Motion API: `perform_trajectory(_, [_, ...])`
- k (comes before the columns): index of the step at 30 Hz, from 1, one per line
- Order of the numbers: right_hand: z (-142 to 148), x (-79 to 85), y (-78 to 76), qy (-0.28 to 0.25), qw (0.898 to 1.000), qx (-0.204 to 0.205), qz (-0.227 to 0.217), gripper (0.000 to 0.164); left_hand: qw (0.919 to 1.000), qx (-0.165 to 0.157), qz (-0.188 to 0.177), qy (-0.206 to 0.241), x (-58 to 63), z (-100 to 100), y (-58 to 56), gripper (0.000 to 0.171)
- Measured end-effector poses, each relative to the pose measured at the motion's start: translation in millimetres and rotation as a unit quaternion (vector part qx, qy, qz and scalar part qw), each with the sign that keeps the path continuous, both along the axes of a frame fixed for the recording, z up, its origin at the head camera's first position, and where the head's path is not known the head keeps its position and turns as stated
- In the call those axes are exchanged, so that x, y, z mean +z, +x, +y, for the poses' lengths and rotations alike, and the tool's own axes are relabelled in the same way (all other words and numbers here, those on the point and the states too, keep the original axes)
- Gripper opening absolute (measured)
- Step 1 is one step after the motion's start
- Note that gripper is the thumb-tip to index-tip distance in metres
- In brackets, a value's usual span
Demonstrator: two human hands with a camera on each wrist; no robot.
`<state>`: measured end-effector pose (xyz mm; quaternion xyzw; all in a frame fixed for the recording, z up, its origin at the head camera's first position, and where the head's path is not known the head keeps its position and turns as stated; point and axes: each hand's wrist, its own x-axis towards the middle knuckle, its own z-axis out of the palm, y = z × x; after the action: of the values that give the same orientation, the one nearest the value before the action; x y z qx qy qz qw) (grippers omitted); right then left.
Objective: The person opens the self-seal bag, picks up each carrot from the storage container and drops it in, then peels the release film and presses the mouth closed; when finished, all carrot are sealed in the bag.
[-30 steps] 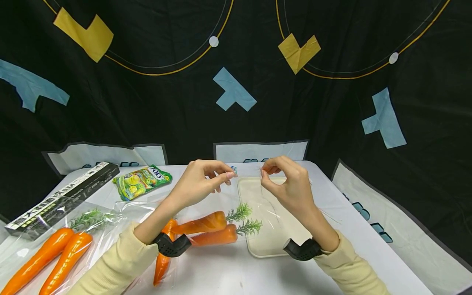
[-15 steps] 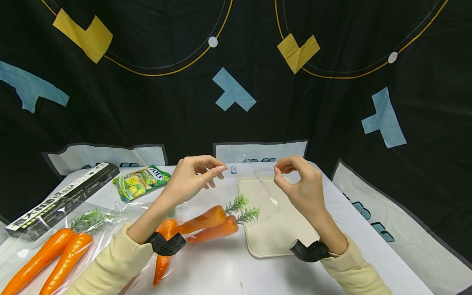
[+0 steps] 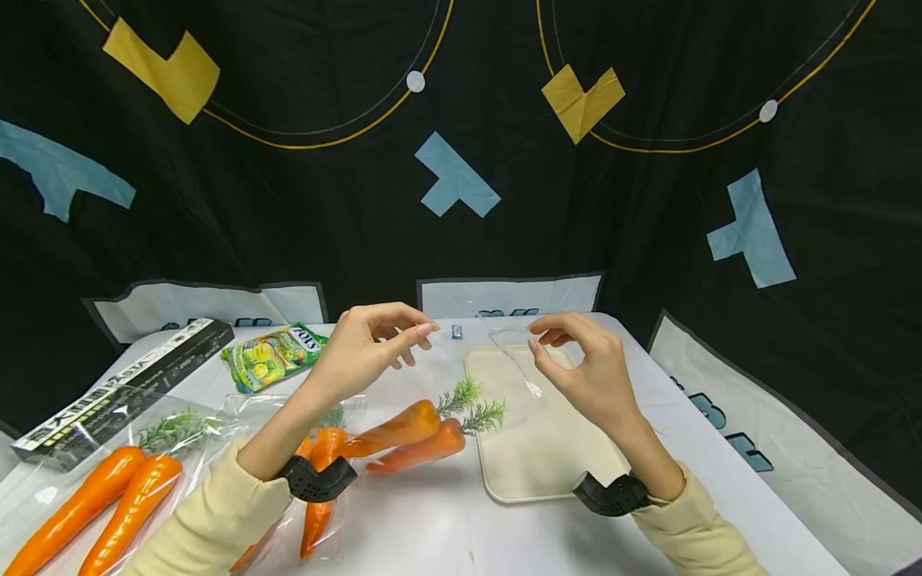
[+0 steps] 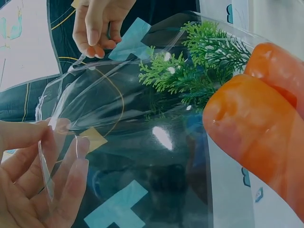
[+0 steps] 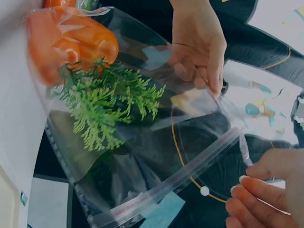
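Observation:
In the head view my left hand (image 3: 374,344) is held above the table. The left wrist view shows its thumb and fingers (image 4: 71,166) pinching the edge of a clear plastic bag (image 5: 156,199). Two orange carrots (image 3: 399,432) with green tops lie inside that bag. My right hand (image 3: 587,352) is raised over the cream tray (image 3: 547,480). In the right wrist view a narrow clear strip (image 5: 244,149) runs from the bag's corner to my right thumb and index fingertips. A faint reddish line runs along the bag's edge. The head view shows a small gap between those fingertips.
More carrots (image 3: 108,496) in clear plastic lie at the left of the table. One other carrot (image 3: 317,520) lies under my left wrist. A black and white box (image 3: 122,392), a green candy bag (image 3: 270,360) and a small wrapped piece (image 3: 457,331) are farther back.
My hands have moved apart; the left has shifted left, the right to the right. The bag's mouth edge has come into sight between them. My right thumb and index finger have parted slightly.

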<state>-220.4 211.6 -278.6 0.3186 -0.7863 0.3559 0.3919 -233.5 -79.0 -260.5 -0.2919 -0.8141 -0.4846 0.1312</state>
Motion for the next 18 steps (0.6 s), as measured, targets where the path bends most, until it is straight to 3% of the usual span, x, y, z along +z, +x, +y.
perform_trajectory(7, [-7.5, 4.9, 3.6, 0.011, 1.0, 0.004, 0.005, 0.02, 1.0, 0.0, -0.001, -0.005, -0.2, 0.9, 0.0, 0.018])
perform_trajectory(18, [-11.3, 8.9, 2.2, 0.003, 1.0, 0.013, 0.024, 0.014, 1.0, 0.001, 0.0, -0.007, 0.1, 2.0, 1.1, 0.015])
